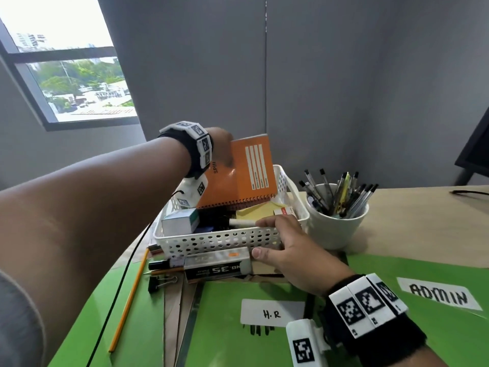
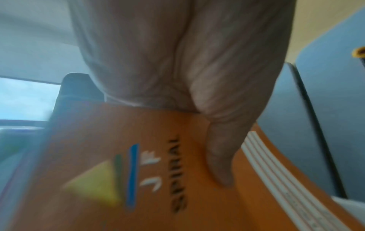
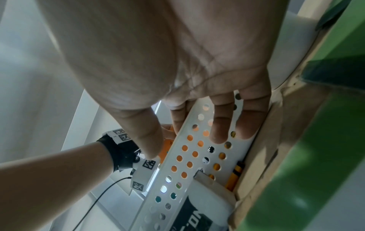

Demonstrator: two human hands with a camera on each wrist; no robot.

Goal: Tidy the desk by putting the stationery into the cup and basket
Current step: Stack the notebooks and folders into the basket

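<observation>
My left hand (image 1: 223,151) grips the top edge of an orange spiral notebook (image 1: 238,178), thumb on its cover (image 2: 88,140). The notebook stands tilted, its spiral edge down inside the white perforated basket (image 1: 217,239). My right hand (image 1: 280,239) rests at the basket's front right corner. Its index finger lies over the rim and the other fingers (image 3: 219,125) lie straight on the outer wall (image 3: 189,156). A white cup (image 1: 336,229) full of pens stands right of the basket. A staple box (image 1: 217,266), a black marker (image 1: 164,264), a binder clip (image 1: 158,283) and a pencil (image 1: 129,300) lie in front.
Inside the basket are yellow sticky notes (image 1: 256,211), a small white box (image 1: 180,221) and a white marker (image 1: 242,222). Labels "H.R" (image 1: 272,312) and "ADMIN" (image 1: 439,296) lie on the green mat. Grey partition walls close the desk's back.
</observation>
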